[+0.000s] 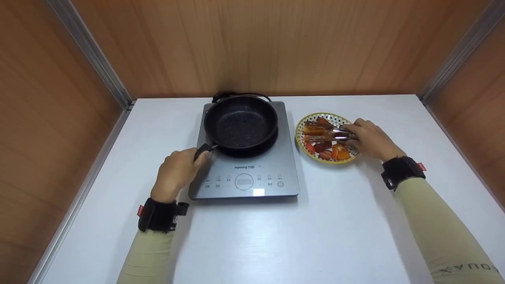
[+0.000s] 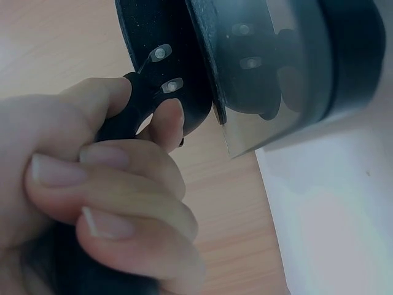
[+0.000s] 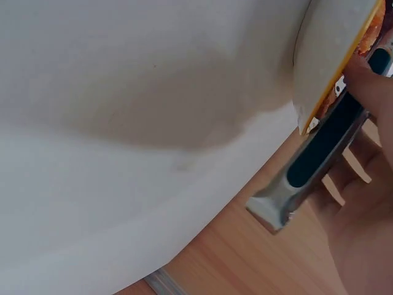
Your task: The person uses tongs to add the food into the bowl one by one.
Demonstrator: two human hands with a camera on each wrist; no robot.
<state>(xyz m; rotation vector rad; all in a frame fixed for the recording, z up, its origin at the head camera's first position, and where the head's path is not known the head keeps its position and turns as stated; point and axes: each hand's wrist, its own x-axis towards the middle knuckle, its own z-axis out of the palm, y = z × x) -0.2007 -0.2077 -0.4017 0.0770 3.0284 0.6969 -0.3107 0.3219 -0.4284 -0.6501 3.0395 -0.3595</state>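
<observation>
A black frying pan [image 1: 241, 122] sits on a grey induction cooktop [image 1: 221, 189]. My left hand [image 1: 177, 171] grips the pan's handle [image 1: 203, 150]; the left wrist view shows the fingers [image 2: 135, 190] curled round it. To the right is a dotted plate [image 1: 303, 152] with a yellow rim, bearing pieces of red and orange food [image 1: 340, 153]. My right hand [image 1: 371, 138] holds metal tongs [image 1: 335, 135] over the plate, their heads among the food. In the right wrist view the tongs' dark-padded handle [image 3: 331, 135] lies between thumb and fingers.
The cooktop and plate stand on a white table [image 1: 244, 236]. Wood-grain panels [image 1: 252, 47] rise at the back and both sides. A black cord [image 1: 225, 94] lies behind the pan, by the back edge.
</observation>
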